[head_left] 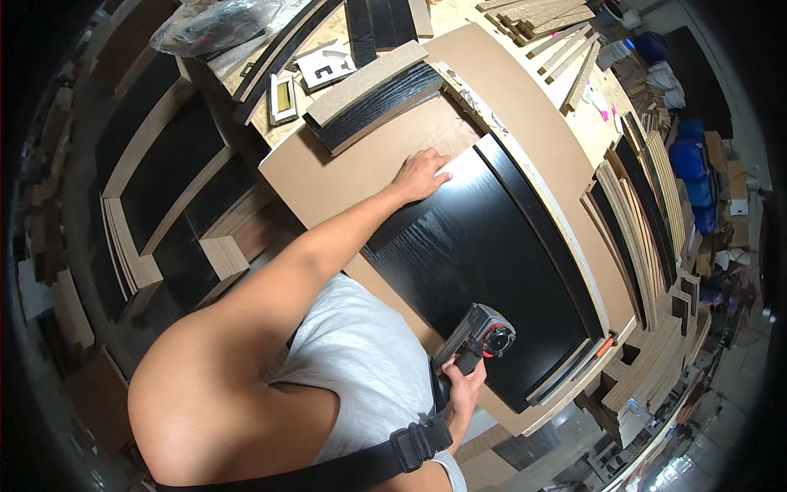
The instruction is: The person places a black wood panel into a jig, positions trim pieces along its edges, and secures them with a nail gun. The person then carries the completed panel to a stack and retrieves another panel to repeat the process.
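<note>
A black wood-grain panel (pixel 484 254) lies in front of me on a large brown board (pixel 574 180). My left hand (pixel 422 175) rests at the panel's far left corner, fingers stretched out and holding nothing. In my right hand (pixel 465 385) is a nail gun (pixel 484 334), gripped by its handle over the panel's near edge. Along the panel's right side runs a narrow black strip (pixel 541 221), beside a pale rail. Beyond my left hand, a black-faced block (pixel 381 105) with raw chipboard edges sits on the brown board.
Black cabinet frames (pixel 176 180) stand on the left. Stacked chipboard strips (pixel 639 221) line the right side, with loose wooden strips (pixel 537 18) at the far right. A small framed piece (pixel 283 100) and clear plastic wrapping (pixel 217 29) lie at the far left. Blue containers (pixel 693 172) stand farther right.
</note>
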Available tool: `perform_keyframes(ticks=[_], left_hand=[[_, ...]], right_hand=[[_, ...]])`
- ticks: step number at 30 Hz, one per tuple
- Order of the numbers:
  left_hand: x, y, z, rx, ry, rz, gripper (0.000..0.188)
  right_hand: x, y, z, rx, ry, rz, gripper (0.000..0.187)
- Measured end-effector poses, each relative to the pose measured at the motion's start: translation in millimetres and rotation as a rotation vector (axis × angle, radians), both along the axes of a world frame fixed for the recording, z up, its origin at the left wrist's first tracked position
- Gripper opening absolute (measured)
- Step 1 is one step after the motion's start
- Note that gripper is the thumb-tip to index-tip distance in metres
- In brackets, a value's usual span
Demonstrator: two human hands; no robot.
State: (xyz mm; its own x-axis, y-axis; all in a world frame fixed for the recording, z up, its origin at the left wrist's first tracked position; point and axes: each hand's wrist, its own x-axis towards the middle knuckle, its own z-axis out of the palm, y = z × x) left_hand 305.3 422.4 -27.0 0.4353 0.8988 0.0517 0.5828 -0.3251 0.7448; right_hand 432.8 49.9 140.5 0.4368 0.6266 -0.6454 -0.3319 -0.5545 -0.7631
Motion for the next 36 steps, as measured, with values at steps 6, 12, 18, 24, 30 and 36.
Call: perform_keyframes(ticks=[6,12,18,24,30,36], left_hand=[[29,15,-5,-0.049,-0.032,0.043,0.036],[32,16,-8,-0.061,-0.084,0.076,0.033],[32,17,-7,-0.062,-0.105,0.094,0.030],[34,16,-5,-0.043,-0.116,0.116,0.028],[36,19,-8,-0.074,-0.126,0.104,0.031],[37,19,-9,-0.116,-0.108,0.109,0.033]], right_hand=[[4,36,12,-0.099,-0.024,0.012,0.034],[17,63,9,-0.138,-0.020,0.012,0.049],[31,114,19,-0.136,0.037,0.021,0.059],[43,160,23,-0.135,0.066,0.092,0.059],[53,218,16,-0.060,0.083,0.104,0.059],[60,268,-10,-0.033,0.084,0.122,0.059]])
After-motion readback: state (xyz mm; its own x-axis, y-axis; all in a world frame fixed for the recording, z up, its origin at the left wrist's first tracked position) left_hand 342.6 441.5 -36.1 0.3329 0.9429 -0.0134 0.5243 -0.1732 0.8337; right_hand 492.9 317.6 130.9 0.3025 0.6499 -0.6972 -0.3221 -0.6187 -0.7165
